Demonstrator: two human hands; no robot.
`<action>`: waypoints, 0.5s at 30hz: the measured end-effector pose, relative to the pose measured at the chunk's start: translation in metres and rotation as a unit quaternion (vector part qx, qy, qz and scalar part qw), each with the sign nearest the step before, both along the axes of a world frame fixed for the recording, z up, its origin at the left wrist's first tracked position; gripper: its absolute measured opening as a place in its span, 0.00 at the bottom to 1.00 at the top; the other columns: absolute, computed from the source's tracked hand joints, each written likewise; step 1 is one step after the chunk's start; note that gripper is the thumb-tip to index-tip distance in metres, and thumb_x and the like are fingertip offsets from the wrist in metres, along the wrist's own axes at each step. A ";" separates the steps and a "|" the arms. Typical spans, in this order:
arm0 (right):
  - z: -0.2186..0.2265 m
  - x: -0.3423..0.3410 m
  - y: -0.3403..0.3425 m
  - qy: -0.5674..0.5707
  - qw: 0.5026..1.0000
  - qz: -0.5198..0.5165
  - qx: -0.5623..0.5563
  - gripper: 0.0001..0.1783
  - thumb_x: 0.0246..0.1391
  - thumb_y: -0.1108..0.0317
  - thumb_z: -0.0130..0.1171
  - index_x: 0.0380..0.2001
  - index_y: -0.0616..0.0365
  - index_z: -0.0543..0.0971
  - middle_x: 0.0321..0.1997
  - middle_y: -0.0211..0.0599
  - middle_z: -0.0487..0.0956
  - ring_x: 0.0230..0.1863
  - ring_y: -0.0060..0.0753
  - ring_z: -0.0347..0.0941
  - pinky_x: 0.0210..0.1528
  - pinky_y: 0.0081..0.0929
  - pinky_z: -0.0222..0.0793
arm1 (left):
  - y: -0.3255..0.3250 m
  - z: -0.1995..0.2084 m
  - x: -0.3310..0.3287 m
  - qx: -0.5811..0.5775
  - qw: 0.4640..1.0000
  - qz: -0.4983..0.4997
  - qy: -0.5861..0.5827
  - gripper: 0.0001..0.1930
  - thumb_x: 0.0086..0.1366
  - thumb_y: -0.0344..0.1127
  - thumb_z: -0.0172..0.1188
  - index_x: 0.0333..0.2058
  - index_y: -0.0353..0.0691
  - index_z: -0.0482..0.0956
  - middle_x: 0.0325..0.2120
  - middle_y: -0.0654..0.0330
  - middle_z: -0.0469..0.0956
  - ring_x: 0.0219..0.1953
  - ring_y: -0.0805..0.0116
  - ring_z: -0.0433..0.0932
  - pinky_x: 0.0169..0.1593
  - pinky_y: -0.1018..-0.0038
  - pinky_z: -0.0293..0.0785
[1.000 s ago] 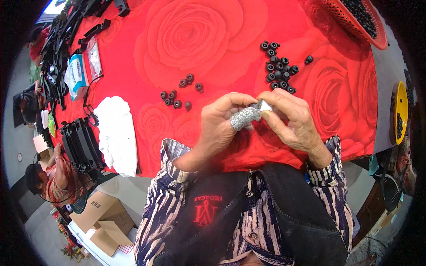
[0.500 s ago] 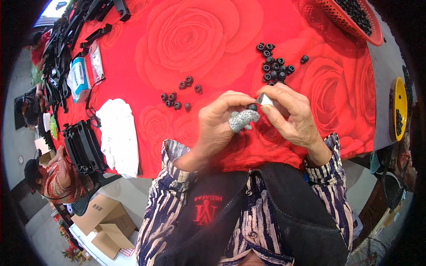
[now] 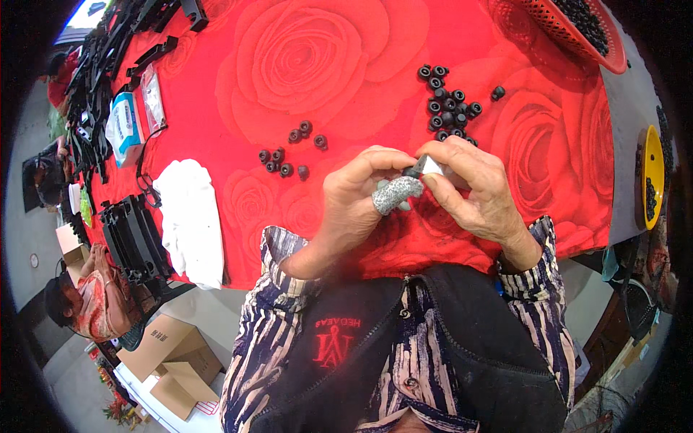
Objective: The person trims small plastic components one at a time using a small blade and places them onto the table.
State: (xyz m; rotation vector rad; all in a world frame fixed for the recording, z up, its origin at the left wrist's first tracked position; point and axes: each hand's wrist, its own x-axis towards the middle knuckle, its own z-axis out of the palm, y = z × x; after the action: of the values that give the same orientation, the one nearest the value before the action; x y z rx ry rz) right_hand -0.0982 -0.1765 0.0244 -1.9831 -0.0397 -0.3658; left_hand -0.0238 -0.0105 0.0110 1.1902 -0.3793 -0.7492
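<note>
My left hand [image 3: 350, 191] pinches a small black knob-like part [image 3: 410, 172] between thumb and fingers; one of its fingers wears a grey speckled finger sleeve [image 3: 397, 195]. In my right hand [image 3: 480, 184], thumb and forefinger close on a small shiny metal blade [image 3: 431, 166], its tip at the black part. My fingers hide most of both. Just beyond the right hand lies a cluster of black round parts [image 3: 449, 105] with recessed ends. A smaller group of similar parts [image 3: 286, 171] is scattered beyond the left hand.
A red flowered cloth [image 3: 303, 58] covers the table. A red basket [image 3: 613, 61] of black parts stands far right, a yellow tray [image 3: 652, 159] nearer. On the left are a white cloth [image 3: 189, 224], a tissue box [image 3: 125, 130] and black strips [image 3: 133, 234]. Another person [image 3: 101, 296] sits left.
The blade has shifted slightly left, over the black part, which is more covered than before. Both hands stay nearly in place. The person at the left has moved a little.
</note>
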 end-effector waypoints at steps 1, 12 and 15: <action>0.000 0.000 0.000 -0.004 1.000 0.001 0.001 0.13 0.44 0.77 0.58 0.37 0.65 0.74 0.23 0.41 0.71 0.22 0.36 0.69 0.24 0.30 0.64 | 0.000 0.001 0.000 0.004 1.000 0.001 0.007 0.12 0.56 0.22 0.60 0.41 0.31 0.74 0.35 0.58 0.76 0.30 0.75 0.77 0.31 0.82 0.76; 0.002 0.000 0.000 0.013 1.000 -0.007 -0.007 0.13 0.45 0.76 0.59 0.37 0.65 0.74 0.23 0.41 0.70 0.22 0.37 0.68 0.25 0.31 0.63 | -0.001 0.001 0.000 0.000 1.000 0.000 -0.015 0.12 0.57 0.23 0.60 0.40 0.32 0.75 0.34 0.59 0.76 0.29 0.76 0.76 0.30 0.82 0.74; 0.002 0.000 0.000 0.015 1.000 -0.007 -0.008 0.13 0.44 0.76 0.59 0.36 0.65 0.74 0.23 0.42 0.70 0.22 0.38 0.68 0.25 0.31 0.63 | -0.001 0.002 -0.001 0.001 1.000 0.007 0.009 0.12 0.57 0.23 0.60 0.40 0.32 0.75 0.34 0.59 0.76 0.28 0.76 0.76 0.30 0.82 0.74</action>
State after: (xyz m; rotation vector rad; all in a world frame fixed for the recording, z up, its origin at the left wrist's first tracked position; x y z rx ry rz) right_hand -0.0984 -0.1760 0.0267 -2.0043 -0.0104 -0.3448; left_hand -0.0248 -0.0115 0.0130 1.1852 -0.3541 -0.7472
